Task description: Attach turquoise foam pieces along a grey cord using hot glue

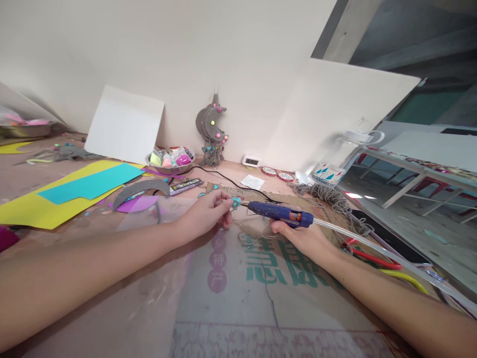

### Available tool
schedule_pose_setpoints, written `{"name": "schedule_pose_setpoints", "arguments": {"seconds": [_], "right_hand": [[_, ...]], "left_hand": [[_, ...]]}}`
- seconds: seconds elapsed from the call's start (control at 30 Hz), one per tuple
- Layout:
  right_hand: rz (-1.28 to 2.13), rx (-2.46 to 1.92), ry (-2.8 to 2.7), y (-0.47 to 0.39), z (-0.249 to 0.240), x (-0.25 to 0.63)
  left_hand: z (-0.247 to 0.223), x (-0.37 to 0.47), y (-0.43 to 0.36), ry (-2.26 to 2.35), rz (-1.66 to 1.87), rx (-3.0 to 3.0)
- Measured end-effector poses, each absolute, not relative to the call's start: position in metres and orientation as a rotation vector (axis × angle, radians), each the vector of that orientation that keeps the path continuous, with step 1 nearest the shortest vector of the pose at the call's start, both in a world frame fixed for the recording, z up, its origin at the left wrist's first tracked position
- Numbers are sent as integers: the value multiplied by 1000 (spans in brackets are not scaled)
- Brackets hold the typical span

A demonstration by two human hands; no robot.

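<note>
Between the thumb and fingers of my left hand [208, 213] is a small turquoise piece [236, 202]. My right hand [303, 237] is wrapped round a dark blue glue gun [279, 213], whose nozzle points left and meets or nearly meets the turquoise piece. A long clear glue stick [354, 238] runs out of the gun's rear to the lower right. Thin grey cord [249, 239] lies beneath the hands on a plastic-covered board [231, 303] with green and purple printing.
Yellow [48, 211] and turquoise sheets [91, 183] lie left. Behind are a bowl of coloured packets [171, 166], a grey moon ornament [213, 122], a small clock [251, 160] and a clear jug [333, 161]. Grey cord [331, 199] and red-handled scissors [376, 258] lie right.
</note>
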State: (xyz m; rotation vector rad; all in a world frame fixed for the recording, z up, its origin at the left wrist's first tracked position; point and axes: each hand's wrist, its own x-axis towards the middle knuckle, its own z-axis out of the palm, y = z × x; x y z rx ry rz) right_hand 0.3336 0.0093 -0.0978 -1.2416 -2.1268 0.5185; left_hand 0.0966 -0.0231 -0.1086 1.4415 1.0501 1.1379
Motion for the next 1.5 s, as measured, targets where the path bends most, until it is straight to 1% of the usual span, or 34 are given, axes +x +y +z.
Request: {"name": "schedule_pose_setpoints", "arguments": {"seconds": [0.4,0.7,1.0,1.17,1.3,1.4,1.5], "right_hand": [[592,-1118,-2170,9,-97,332],[499,-1054,-2243,6,-91,333],[739,-982,-2094,10,-76,332],[761,-1072,-2043,42,-52,334],[560,-1278,-2089,89,-42,339],[453,-1447,-2103,126,-48,339],[408,-1538,-2111,154,-66,337]], "left_hand": [[-105,98,-25,1103,1114,1447],[-109,97,-22,1067,1126,1408],[-111,97,-21,1053,1135,1358],[-116,95,-21,1166,1124,1406],[-116,95,-19,1204,1130,1443],[-116,95,-19,1205,1121,1456],[-117,95,-19,1205,1109,1463]]}}
